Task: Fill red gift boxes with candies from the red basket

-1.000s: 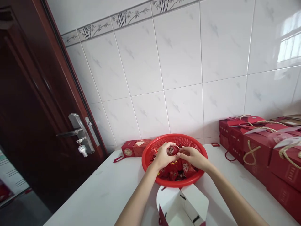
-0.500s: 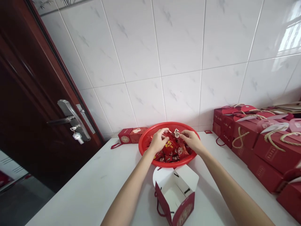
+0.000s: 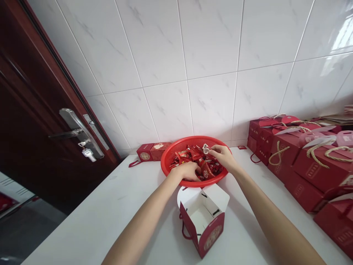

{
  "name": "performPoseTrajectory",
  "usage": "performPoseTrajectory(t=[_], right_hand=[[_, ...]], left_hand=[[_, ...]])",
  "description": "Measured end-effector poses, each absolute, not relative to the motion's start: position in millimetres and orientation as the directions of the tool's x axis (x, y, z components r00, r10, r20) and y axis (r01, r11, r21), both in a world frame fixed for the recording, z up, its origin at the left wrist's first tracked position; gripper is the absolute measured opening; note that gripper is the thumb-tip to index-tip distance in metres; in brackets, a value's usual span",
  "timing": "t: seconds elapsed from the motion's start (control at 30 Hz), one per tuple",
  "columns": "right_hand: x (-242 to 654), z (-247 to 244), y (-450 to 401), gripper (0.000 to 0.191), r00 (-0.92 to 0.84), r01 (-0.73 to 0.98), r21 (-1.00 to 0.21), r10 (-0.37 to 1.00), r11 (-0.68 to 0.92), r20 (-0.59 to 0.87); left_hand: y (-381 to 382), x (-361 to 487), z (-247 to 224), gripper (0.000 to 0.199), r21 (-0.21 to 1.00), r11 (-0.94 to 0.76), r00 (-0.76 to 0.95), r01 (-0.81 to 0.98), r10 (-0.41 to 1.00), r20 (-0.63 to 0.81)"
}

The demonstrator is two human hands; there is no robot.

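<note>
Here, the right hand (image 3: 221, 155) pinches a small white piece (image 3: 205, 149) above red packets (image 3: 194, 154) near the far edge of the tabletop (image 3: 110, 206)

The packets lie heaped in a red basket (image 3: 164, 167) against the wall; the left hand (image 3: 187, 170) reaches in among them with curled fingers, though I cannot tell whether it grips one. Just in front, towards the near edge, stands an open box (image 3: 213, 233). Small boxes (image 3: 145, 153) sit by the far left corner, and bigger boxes (image 3: 284, 149) are stacked along the right
</note>
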State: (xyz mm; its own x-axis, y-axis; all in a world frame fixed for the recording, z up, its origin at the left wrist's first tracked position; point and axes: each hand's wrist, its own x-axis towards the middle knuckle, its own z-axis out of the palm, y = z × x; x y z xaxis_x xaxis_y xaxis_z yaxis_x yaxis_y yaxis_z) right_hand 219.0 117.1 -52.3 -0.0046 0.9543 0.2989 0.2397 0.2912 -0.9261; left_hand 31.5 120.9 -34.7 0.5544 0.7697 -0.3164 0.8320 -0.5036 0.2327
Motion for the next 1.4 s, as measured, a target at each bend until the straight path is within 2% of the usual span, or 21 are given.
performPoseTrajectory(t=[0.07,0.13,0.27,0.47,0.57,0.7,0.83,1.0,1.13,1.23,1.4], right_hand=[[219,-51,116,0.024,-0.002,0.249,-0.925,0.955,0.287,0.296],[219,-51,115,0.024,-0.006,0.256,-0.922,0.954,0.291,0.300],[219,-51,114,0.023,-0.008,0.222,-0.927,0.951,0.303,0.309],[220,-50,116,0.022,-0.001,0.108,-0.955,0.960,0.277,0.279],[220,-49,115,0.021,-0.003,0.012,-0.966,0.966,0.257,0.257],[221,-47,113,0.021,0.022,-0.107,-0.957,0.963,0.269,0.268],[222,-44,113,0.024,0.097,-0.266,-0.923,0.961,0.277,0.260],[223,-44,115,0.025,0.182,-0.401,-0.874,0.959,0.275,0.218],[224,-47,118,0.028,0.217,-0.442,-0.850,0.954,0.285,0.207],[224,-47,118,0.028,0.225,-0.470,-0.837,0.955,0.281,0.194],[217,-43,114,0.029,0.175,-0.453,-0.860,0.970,0.234,0.171]], left_hand=[[120,35,-34,0.026,0.122,-0.543,0.550,0.831,0.768,-0.327],[120,39,-33,0.023,0.067,-0.539,0.527,0.840,0.779,-0.341],[121,44,-34,0.014,0.073,-0.509,0.499,0.858,0.789,-0.358],[127,40,-38,0.018,0.247,-0.495,0.553,0.833,0.736,-0.390],[129,35,-41,0.016,0.361,-0.470,0.585,0.805,0.728,-0.357],[131,29,-41,0.008,0.541,-0.440,0.596,0.717,0.789,-0.148],[135,26,-37,0.019,0.663,-0.418,0.473,0.622,0.875,0.109],[140,24,-38,0.030,0.733,-0.404,0.364,0.547,0.904,0.226],[144,23,-42,0.014,0.798,-0.399,0.354,0.451,0.901,0.250],[146,22,-43,0.025,0.856,-0.381,0.340,0.348,0.903,0.264],[145,20,-43,0.025,0.848,-0.389,0.341,0.359,0.901,0.269]])
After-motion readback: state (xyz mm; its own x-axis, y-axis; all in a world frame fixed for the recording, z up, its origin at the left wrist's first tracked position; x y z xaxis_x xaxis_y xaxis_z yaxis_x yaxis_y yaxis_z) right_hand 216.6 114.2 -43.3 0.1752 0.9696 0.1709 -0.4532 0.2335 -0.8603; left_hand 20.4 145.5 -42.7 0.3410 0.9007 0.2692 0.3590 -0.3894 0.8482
